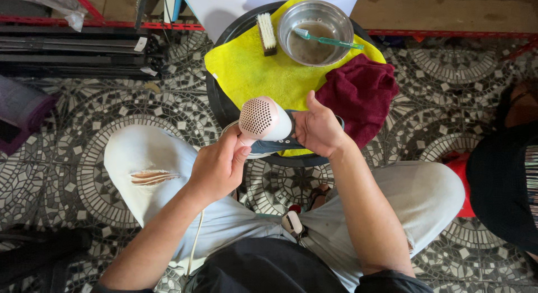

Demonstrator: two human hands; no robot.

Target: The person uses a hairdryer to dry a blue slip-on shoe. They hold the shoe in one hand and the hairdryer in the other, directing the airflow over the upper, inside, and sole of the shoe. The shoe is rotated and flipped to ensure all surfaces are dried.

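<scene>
Gripping the handle of a pink hair dryer [263, 120] at the centre of the frame, the left hand [217, 168] is closed tight around it, with the perforated rear grille turned up toward the camera and the nozzle aimed at a dark blue shoe [278, 144]. The right hand [318, 128] is clasped on that shoe, holding it at the near edge of a yellow towel [252, 71] spread over a round black stool [219, 105]. By the look of it, the drying step is in hand; going on calls for a steady hold on the shoe. Above, in the upper middle, a metal bowl [315, 32] carries a green toothbrush [328, 41], with a scrub brush [267, 32] to its left and a maroon cloth [361, 94] on the right.
</scene>
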